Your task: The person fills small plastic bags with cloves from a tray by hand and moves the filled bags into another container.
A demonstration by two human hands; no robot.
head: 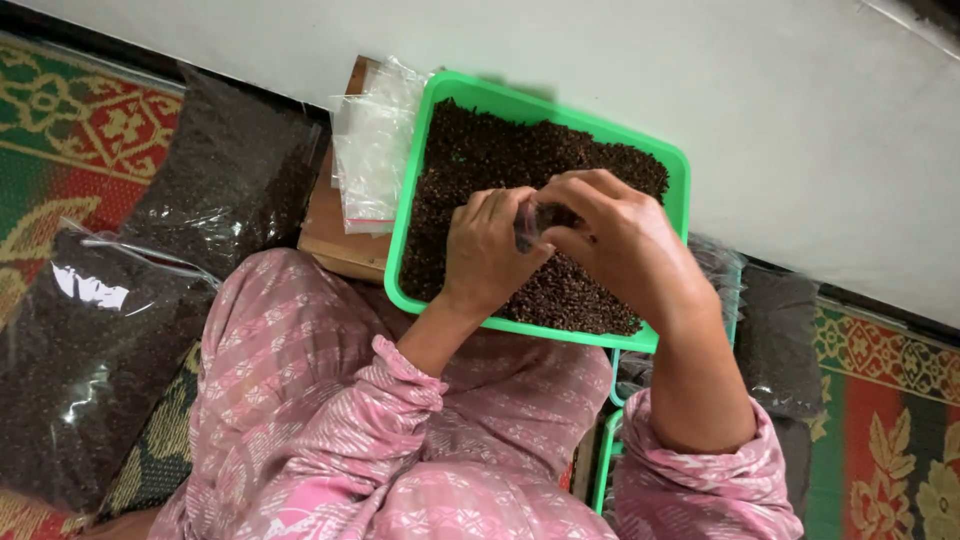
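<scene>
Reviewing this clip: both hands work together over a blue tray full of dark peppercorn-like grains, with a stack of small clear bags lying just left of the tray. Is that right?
Not quite. The tray is green, not blue, as the head view shows. The rest holds: the left hand and right hand meet over the dark grains, pinching a small clear bag between them, and the stack of clear bags lies just left of the tray.

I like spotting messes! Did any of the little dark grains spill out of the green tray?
No spill shows. The dark grains stay inside the green tray. Both hands, left hand and right hand, pinch a small clear bag over it. Nothing stands out.
</scene>
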